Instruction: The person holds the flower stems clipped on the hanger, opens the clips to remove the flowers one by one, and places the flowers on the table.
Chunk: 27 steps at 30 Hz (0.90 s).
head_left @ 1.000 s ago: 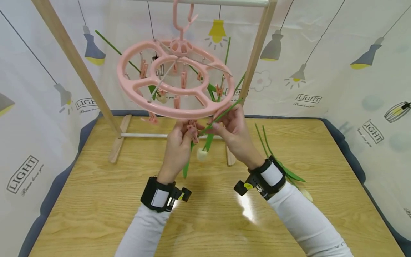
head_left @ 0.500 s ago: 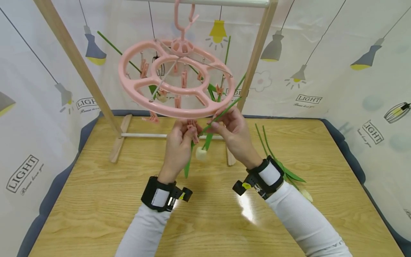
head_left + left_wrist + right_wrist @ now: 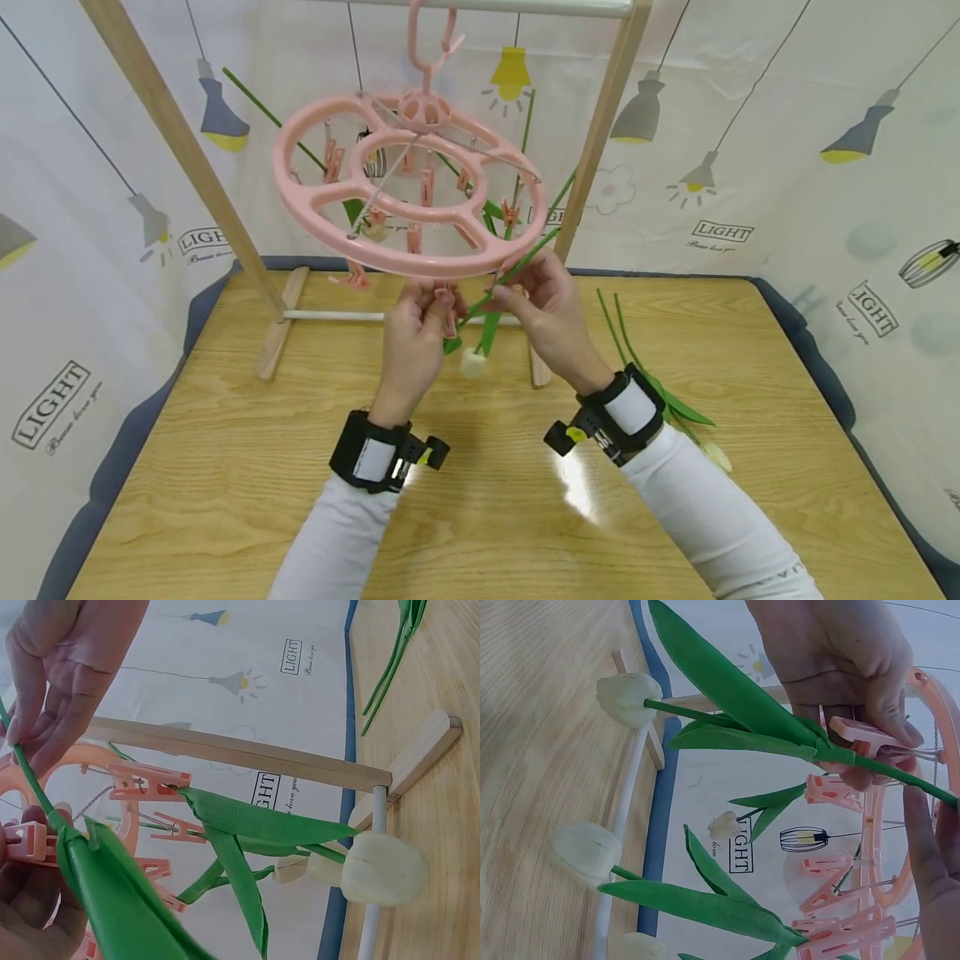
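The left grip [image 3: 414, 337] is pinching a near clip [image 3: 859, 733] of the pink rack [image 3: 423, 265], the right grip [image 3: 555, 325] a green flower stem [image 3: 887, 770].

The left wrist view crops the held tulip [image 3: 120, 892].

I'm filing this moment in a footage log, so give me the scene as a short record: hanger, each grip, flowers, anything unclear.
Hanger: round, pink, hung on a rack
Left grip: holds a pink clip under the front rim
Right grip: pinches the green stem of a white tulip
Other tulips: at least two clipped up, blooms downward
On table: loose leafy stems, pale bloom
Unclear: whether the clip bites the stem
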{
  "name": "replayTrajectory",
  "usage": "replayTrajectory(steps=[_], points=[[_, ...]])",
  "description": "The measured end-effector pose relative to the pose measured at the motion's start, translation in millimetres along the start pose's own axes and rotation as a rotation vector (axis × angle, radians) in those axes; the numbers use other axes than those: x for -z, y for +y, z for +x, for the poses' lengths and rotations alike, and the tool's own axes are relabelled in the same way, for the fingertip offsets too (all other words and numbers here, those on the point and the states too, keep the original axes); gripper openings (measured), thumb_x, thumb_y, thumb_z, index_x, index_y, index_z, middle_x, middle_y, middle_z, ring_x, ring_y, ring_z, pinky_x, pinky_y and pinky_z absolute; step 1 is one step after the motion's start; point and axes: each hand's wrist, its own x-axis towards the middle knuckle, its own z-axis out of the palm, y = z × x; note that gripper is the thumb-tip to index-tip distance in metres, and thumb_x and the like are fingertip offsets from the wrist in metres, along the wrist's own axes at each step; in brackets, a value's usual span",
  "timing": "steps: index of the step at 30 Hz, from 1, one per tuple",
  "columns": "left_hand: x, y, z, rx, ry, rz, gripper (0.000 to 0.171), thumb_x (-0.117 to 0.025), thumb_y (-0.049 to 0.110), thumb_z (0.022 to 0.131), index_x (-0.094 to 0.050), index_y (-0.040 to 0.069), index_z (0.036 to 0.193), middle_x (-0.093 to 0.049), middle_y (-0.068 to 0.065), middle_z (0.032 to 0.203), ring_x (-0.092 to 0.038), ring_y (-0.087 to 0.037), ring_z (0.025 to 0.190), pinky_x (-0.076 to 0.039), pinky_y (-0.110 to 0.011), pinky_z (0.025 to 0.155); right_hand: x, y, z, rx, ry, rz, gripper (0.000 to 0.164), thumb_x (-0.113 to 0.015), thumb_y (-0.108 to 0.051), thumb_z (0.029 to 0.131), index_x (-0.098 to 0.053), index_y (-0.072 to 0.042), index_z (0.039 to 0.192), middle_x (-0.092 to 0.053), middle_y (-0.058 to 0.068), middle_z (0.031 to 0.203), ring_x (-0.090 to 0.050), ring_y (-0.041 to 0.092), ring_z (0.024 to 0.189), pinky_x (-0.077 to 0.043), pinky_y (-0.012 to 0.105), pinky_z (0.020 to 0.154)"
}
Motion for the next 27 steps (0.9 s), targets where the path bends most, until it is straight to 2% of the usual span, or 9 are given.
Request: replayTrajectory(steps=[6,12,17,20,27], points=[[0.4,0.7,0.2,-0.009,0.009,0.037,0.013,-0.049,0.007,0.103,-0.054,-0.005,0.102,-0.061,-0.021,0.082,-0.051,-0.021,0.061,-0.042,-0.022,0.054,2,1,-2,0.026,-0.005,-0.035,0.032,-0.053,0.018,0.091,-0.052,-0.006,0.111,-0.062,-0.001,0.097,-0.063,0.011,0.084,-0.06,0.027,0.074],[2.8,-0.3,1.3,-0.044,0.005,0.065,0.017,-0.049,0.01,0.103,-0.057,-0.005,0.102,-0.062,-0.021,0.08,-0.049,-0.012,0.059,-0.041,-0.02,0.054,10,2,-3,0.047,-0.008,-0.042,0.029,-0.058,0.012,0.092,-0.054,-0.008,0.112,-0.061,-0.002,0.102,-0.062,0.012,0.087,-0.059,0.026,0.074],[6.0,-1.7,2.5,-0.068,-0.022,0.067,0.018,-0.046,0.011,0.104,-0.056,-0.004,0.105,-0.062,-0.021,0.084,-0.051,-0.009,0.064,-0.044,-0.02,0.058,16,-3,-5,0.036,0.013,-0.097,0.025,-0.057,0.012,0.092,-0.05,0.006,0.115,-0.061,-0.006,0.105,-0.061,0.01,0.092,-0.058,0.023,0.076],[7.8,-1.5,2.4,-0.058,-0.048,0.062,0.018,-0.044,0.009,0.105,-0.054,-0.005,0.109,-0.063,-0.024,0.091,-0.056,-0.009,0.071,-0.047,-0.02,0.064,20,-5,-5,0.026,0.017,-0.118,0.026,-0.058,0.011,0.093,-0.046,0.014,0.116,-0.061,-0.006,0.106,-0.06,0.01,0.093,-0.058,0.023,0.077],[9.8,1.9,0.6,-0.004,-0.099,0.018,0.021,-0.041,0.007,0.105,-0.049,-0.008,0.117,-0.064,-0.025,0.109,-0.063,-0.007,0.089,-0.05,-0.022,0.078,29,-8,-3,0.047,0.024,-0.163,0.029,-0.059,0.006,0.094,-0.045,0.017,0.117,-0.061,-0.005,0.105,-0.059,0.011,0.091,-0.057,0.023,0.076]])
